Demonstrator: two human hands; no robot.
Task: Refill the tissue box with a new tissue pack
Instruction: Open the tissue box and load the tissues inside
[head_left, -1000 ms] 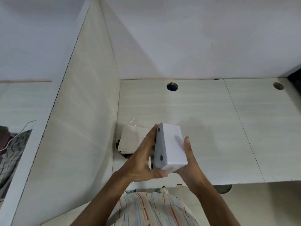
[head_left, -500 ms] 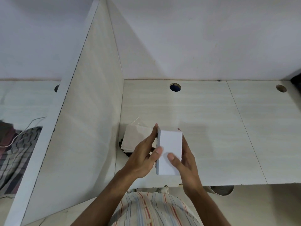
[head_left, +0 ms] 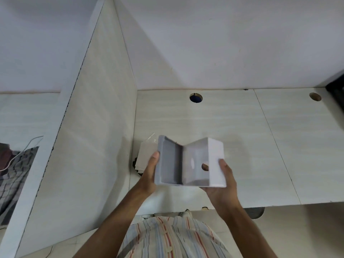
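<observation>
I hold a white plastic tissue box [head_left: 216, 161] above the desk's front edge, swung open like a book, its hollow inside facing me and bare. My left hand [head_left: 149, 172] grips the flat base lid [head_left: 168, 162] on the left. My right hand [head_left: 222, 180] holds the deeper box body from the right and below; a fingertip shows through the round hole in its wall. The new tissue pack [head_left: 147, 155], white in clear wrap, lies on the desk behind my left hand, mostly hidden by the lid.
A pale wood-grain desk [head_left: 251, 138] runs to a white back wall, with two cable holes [head_left: 195, 97] near the back. A tall divider panel [head_left: 93, 127] closes off the left side. A dark object [head_left: 337, 94] sits at the far right edge.
The box was shut and held upright between both hands. Now its base lid has been swung out to the left, and the box is open with its inside exposed.
</observation>
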